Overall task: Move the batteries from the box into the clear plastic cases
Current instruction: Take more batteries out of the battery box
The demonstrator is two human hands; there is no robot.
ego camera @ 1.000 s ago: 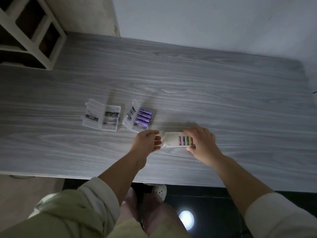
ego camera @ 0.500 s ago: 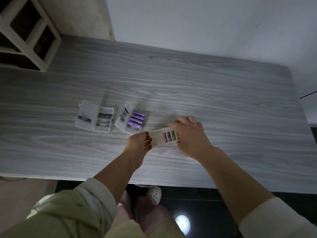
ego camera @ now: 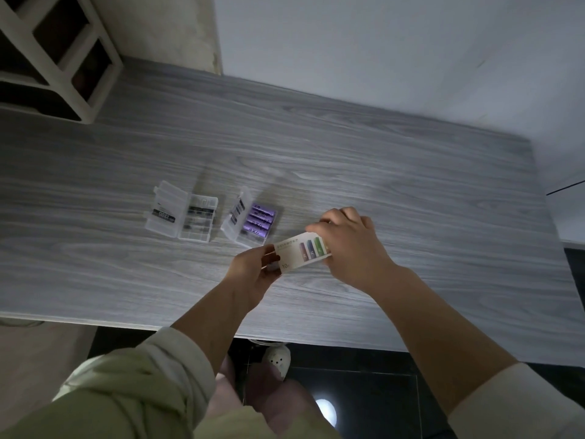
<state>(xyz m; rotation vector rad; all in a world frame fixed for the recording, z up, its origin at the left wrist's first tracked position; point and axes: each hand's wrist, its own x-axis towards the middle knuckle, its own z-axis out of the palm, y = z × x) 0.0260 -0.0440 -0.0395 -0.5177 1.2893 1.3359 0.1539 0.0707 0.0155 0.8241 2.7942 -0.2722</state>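
A small white battery box (ego camera: 299, 253) printed with coloured batteries is lifted slightly off the grey wooden table (ego camera: 411, 191), tilted. My right hand (ego camera: 348, 245) grips its right end from above. My left hand (ego camera: 253, 270) pinches its left end, where the opening is hidden by my fingers. Just beyond the box lies an open clear plastic case (ego camera: 250, 218) holding several purple batteries. Farther left lies a second open clear case (ego camera: 182, 215) with dark labels inside.
A white wooden shelf unit (ego camera: 53, 55) stands at the table's far left corner. A pale wall runs along the back. The table's near edge is just below my forearms, with dark floor and a slipper (ego camera: 278, 359) beneath.
Both hands have raised the box off the table and tilted it, its right end higher. The view has shifted so the cases and box sit a bit more to the left.
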